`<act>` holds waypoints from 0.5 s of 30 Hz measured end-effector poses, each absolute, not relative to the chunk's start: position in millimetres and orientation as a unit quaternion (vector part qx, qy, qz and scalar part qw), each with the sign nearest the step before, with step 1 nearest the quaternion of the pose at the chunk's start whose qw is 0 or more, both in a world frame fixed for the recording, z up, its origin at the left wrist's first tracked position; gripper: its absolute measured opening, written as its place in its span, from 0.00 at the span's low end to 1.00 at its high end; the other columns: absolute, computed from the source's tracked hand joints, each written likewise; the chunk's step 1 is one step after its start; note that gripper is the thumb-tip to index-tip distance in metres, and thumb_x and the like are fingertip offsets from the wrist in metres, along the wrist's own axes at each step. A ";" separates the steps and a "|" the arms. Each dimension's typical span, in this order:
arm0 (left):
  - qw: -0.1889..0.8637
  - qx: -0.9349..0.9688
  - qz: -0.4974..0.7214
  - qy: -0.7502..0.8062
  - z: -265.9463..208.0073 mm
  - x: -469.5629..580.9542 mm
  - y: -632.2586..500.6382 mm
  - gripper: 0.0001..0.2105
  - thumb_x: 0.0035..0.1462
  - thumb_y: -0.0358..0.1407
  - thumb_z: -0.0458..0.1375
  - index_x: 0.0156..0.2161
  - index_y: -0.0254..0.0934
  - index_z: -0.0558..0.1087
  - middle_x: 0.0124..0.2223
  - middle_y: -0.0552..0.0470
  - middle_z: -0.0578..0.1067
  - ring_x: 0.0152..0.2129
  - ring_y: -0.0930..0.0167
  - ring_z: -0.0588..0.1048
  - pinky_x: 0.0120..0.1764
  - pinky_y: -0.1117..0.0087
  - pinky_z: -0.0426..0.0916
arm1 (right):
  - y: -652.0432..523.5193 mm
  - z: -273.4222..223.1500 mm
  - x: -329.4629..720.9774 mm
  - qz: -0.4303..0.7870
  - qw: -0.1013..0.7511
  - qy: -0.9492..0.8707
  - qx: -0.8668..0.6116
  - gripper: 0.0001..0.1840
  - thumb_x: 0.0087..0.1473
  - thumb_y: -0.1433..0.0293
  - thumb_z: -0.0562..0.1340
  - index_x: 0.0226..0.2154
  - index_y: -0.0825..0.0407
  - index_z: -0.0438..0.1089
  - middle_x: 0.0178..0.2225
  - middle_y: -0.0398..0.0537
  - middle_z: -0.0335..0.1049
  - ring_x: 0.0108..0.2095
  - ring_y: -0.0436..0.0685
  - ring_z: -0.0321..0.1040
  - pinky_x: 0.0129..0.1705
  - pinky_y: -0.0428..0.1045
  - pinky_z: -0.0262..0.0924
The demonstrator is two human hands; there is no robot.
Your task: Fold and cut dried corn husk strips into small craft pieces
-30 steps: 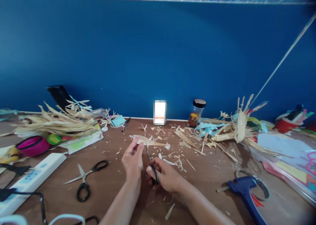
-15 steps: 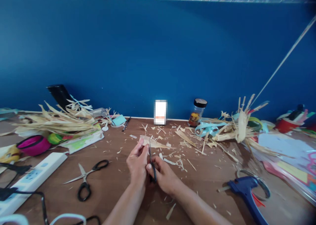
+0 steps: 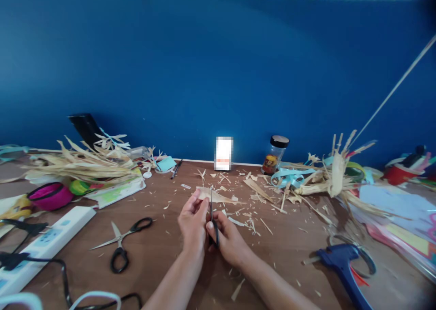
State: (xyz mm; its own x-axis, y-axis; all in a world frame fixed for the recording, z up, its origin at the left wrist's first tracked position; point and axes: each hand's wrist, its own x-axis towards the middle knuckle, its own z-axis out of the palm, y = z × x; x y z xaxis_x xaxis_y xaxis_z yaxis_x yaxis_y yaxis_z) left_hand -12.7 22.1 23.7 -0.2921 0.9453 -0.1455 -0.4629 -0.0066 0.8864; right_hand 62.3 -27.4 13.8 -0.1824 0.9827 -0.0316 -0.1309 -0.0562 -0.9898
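Between the thumb and fingers of my left hand (image 3: 193, 219) is a pale, dry corn husk piece (image 3: 218, 196) that tapers toward the right. My right hand (image 3: 226, 237) is closed around the black handles of a pair of scissors (image 3: 211, 210). Their blades point away from me and cross the husk just right of my left fingertips. Whether the blades are fully closed is hard to make out. Small husk scraps (image 3: 250, 221) lie on the brown table around both hands.
Left lie open spare scissors (image 3: 121, 244), a white power strip (image 3: 51, 242) with black cords and a husk pile (image 3: 85, 164). Right are a blue glue gun (image 3: 344, 264), a black-lidded jar (image 3: 273, 155), light-blue ribbon (image 3: 289, 177) and a husk bundle (image 3: 335, 178). A blue partition (image 3: 218, 65) stands behind.
The whole view has shifted slightly, so things appear a little farther right. Both hands keep their hold on the husk and scissors, with the blades still across the husk.
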 end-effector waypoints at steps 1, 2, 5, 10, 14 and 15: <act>0.527 0.274 0.660 0.461 24.1 -12.9 22.1 0.25 0.38 0.32 0.64 0.47 0.35 0.69 0.25 0.57 0.70 0.18 0.80 0.68 0.22 0.79 0.61 | -27.3 13.7 62.1 0.587 0.474 -0.496 -0.429 0.14 0.50 0.57 0.56 0.33 0.50 0.56 0.23 0.37 0.57 0.22 0.46 0.56 0.19 0.41 0.58; 0.518 0.285 0.660 0.463 24.4 -13.3 22.2 0.26 0.38 0.32 0.64 0.47 0.35 0.68 0.25 0.58 0.69 0.18 0.80 0.67 0.21 0.79 0.61 | -27.3 13.7 61.9 0.587 0.474 -0.496 -0.429 0.15 0.50 0.57 0.56 0.33 0.50 0.57 0.23 0.37 0.58 0.21 0.46 0.56 0.19 0.41 0.58; 0.500 0.296 0.666 0.468 25.5 -14.0 22.1 0.30 0.39 0.31 0.63 0.51 0.36 0.63 0.26 0.57 0.69 0.19 0.78 0.69 0.21 0.78 0.63 | -27.5 14.5 61.6 0.584 0.474 -0.495 -0.436 0.15 0.50 0.57 0.56 0.33 0.50 0.57 0.24 0.37 0.59 0.21 0.46 0.56 0.20 0.42 0.59; 0.508 0.254 0.673 0.474 28.1 -13.1 21.0 0.37 0.38 0.29 0.63 0.55 0.39 0.54 0.29 0.57 0.67 0.19 0.78 0.70 0.21 0.78 0.64 | -27.9 14.9 62.2 0.573 0.475 -0.499 -0.445 0.15 0.51 0.55 0.55 0.33 0.50 0.57 0.23 0.37 0.58 0.21 0.45 0.56 0.20 0.41 0.60; 0.519 0.244 0.675 0.465 28.1 -11.3 20.5 0.33 0.38 0.29 0.64 0.52 0.38 0.60 0.26 0.59 0.66 0.17 0.80 0.68 0.21 0.79 0.63 | -27.5 10.5 62.6 0.566 0.482 -0.503 -0.441 0.16 0.51 0.54 0.54 0.33 0.50 0.56 0.23 0.37 0.59 0.21 0.46 0.57 0.20 0.41 0.60; 0.528 0.246 0.671 0.459 27.3 -11.0 20.7 0.31 0.38 0.30 0.64 0.51 0.37 0.62 0.25 0.59 0.66 0.17 0.79 0.68 0.21 0.79 0.63 | -27.3 9.1 62.7 0.564 0.485 -0.502 -0.441 0.16 0.51 0.54 0.54 0.33 0.50 0.56 0.24 0.37 0.58 0.21 0.46 0.57 0.20 0.41 0.60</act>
